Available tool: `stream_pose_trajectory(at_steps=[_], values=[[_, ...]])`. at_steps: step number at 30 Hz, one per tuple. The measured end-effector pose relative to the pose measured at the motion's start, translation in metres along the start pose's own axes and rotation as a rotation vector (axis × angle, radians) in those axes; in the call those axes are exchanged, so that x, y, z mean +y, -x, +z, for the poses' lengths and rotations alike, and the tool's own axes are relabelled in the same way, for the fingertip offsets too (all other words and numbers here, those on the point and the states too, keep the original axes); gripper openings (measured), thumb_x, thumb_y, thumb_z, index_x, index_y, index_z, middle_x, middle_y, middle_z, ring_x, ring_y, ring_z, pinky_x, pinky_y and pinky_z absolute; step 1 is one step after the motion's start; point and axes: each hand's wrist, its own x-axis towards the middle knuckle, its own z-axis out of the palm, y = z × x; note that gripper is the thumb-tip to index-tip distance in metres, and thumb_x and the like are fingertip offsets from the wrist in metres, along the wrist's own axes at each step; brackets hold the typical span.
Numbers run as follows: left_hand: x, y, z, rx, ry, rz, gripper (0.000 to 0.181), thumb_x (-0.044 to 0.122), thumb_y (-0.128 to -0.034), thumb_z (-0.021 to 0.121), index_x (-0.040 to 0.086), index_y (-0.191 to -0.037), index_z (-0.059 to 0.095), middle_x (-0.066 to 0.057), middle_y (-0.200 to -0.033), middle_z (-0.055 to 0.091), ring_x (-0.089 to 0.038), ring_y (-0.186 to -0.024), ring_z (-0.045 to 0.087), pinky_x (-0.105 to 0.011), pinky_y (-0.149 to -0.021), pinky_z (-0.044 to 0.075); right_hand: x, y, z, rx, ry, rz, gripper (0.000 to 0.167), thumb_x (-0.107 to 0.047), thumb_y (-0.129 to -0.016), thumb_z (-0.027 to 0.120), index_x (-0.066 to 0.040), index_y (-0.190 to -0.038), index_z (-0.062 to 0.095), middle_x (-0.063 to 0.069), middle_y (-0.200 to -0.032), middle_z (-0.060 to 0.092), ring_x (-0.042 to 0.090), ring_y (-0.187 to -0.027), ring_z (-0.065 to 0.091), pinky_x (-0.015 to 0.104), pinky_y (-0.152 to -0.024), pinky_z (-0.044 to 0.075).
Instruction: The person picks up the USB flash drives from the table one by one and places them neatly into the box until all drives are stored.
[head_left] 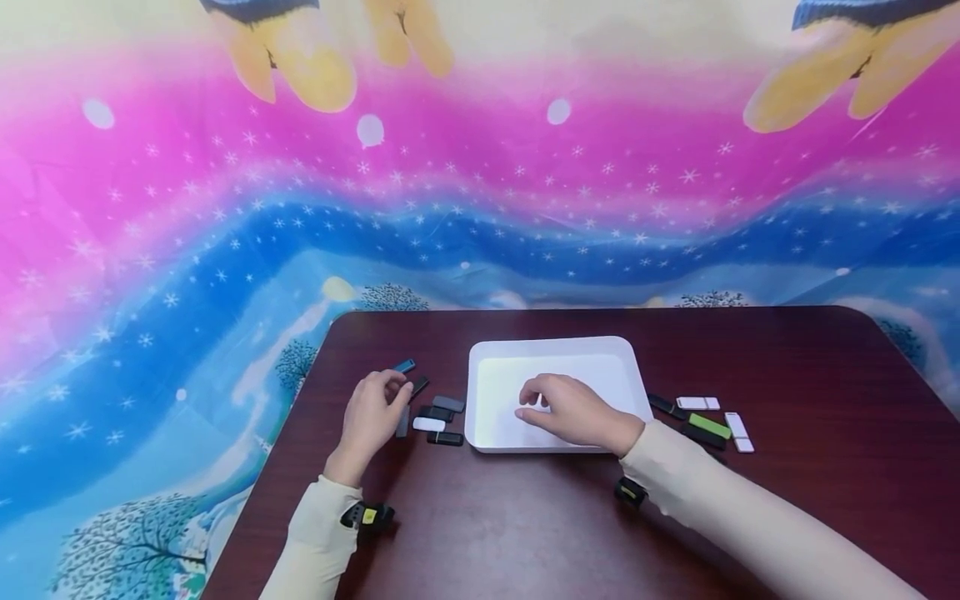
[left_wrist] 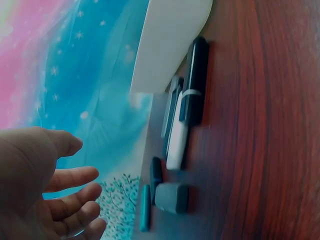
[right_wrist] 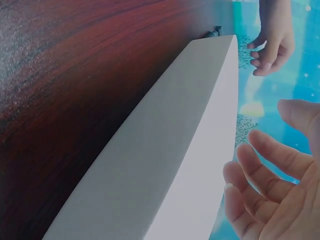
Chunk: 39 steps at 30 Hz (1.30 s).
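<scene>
The left hand hovers over the left group of small sticks, its fingers loosely bent and nothing in them. In the left wrist view that hand is beside a black stick, a white one and a grey one. Above the white tray is the right hand, thumb and fingers apart and holding nothing. The right wrist view shows the right hand next to the tray wall, with the left hand farther off.
Right of the tray lie a green stick, two white ones and several black ones. A blue stick is near the table's left edge. A patterned cloth hangs behind the dark table.
</scene>
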Motion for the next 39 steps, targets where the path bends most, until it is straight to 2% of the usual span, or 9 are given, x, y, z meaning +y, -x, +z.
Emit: stream_pose_trajectory(at_steps=[5, 13, 23, 28, 32, 35, 39], values=[[-0.015, -0.007, -0.002, 0.001, 0.067, -0.038, 0.026, 0.027, -0.0984, 0.066, 0.008, -0.116, 0.070, -0.012, -0.103, 0.068, -0.026, -0.092, 0.062, -0.046, -0.081, 0.051, 0.000, -0.003, 0.001, -0.020, -0.010, -0.012, 0.023, -0.029, -0.095, 0.070, -0.010, -0.106, 0.075, -0.003, -0.096, 0.072, 0.008, -0.084, 0.060, 0.031, -0.077, 0.050], [-0.033, -0.020, -0.007, -0.015, 0.138, -0.098, 0.030, 0.023, -0.0973, 0.067, 0.004, -0.121, 0.068, -0.013, -0.103, 0.068, -0.027, -0.092, 0.061, -0.040, -0.080, 0.048, -0.003, -0.013, 0.002, -0.027, -0.006, -0.025, 0.020, -0.030, -0.095, 0.070, -0.012, -0.103, 0.074, -0.003, -0.093, 0.071, 0.008, -0.080, 0.058, 0.031, -0.076, 0.049], [-0.043, -0.033, -0.010, -0.074, 0.171, -0.168, 0.037, 0.019, -0.0963, 0.069, 0.002, -0.129, 0.065, -0.016, -0.107, 0.065, -0.029, -0.098, 0.061, -0.042, -0.083, 0.051, -0.016, -0.027, 0.003, -0.040, 0.010, -0.082, 0.019, -0.029, -0.096, 0.068, -0.012, -0.101, 0.074, -0.002, -0.094, 0.072, 0.012, -0.085, 0.062, 0.032, -0.080, 0.050], [-0.049, -0.041, -0.007, -0.137, 0.181, -0.210, 0.036, 0.015, -0.0956, 0.069, 0.004, -0.130, 0.066, -0.017, -0.116, 0.065, -0.029, -0.102, 0.057, -0.042, -0.085, 0.049, -0.018, -0.030, 0.005, -0.050, 0.021, -0.093, 0.018, -0.029, -0.096, 0.068, -0.013, -0.100, 0.074, -0.002, -0.095, 0.072, 0.013, -0.086, 0.062, 0.033, -0.081, 0.051], [-0.053, -0.048, -0.004, -0.148, 0.198, -0.242, 0.035, 0.012, -0.0948, 0.070, 0.004, -0.129, 0.067, -0.018, -0.120, 0.065, -0.028, -0.102, 0.057, -0.040, -0.086, 0.049, -0.019, -0.031, 0.004, -0.054, 0.025, -0.097, 0.018, -0.029, -0.096, 0.068, -0.013, -0.100, 0.074, -0.001, -0.095, 0.072, 0.014, -0.086, 0.063, 0.033, -0.081, 0.051], [-0.055, -0.052, -0.002, -0.144, 0.213, -0.252, 0.033, 0.011, -0.0940, 0.071, 0.005, -0.127, 0.068, -0.016, -0.116, 0.064, -0.027, -0.098, 0.055, -0.037, -0.083, 0.048, -0.021, -0.032, 0.003, -0.055, 0.024, -0.089, 0.018, -0.029, -0.096, 0.068, -0.013, -0.100, 0.074, -0.001, -0.095, 0.072, 0.014, -0.087, 0.063, 0.034, -0.081, 0.051], [-0.057, -0.056, -0.001, -0.145, 0.231, -0.257, 0.031, 0.009, -0.0924, 0.072, 0.004, -0.123, 0.070, -0.012, -0.104, 0.061, -0.025, -0.091, 0.052, -0.034, -0.078, 0.045, -0.023, -0.033, 0.001, -0.061, 0.020, -0.076, 0.018, -0.030, -0.096, 0.068, -0.014, -0.102, 0.074, -0.003, -0.096, 0.072, 0.011, -0.086, 0.062, 0.033, -0.081, 0.051]])
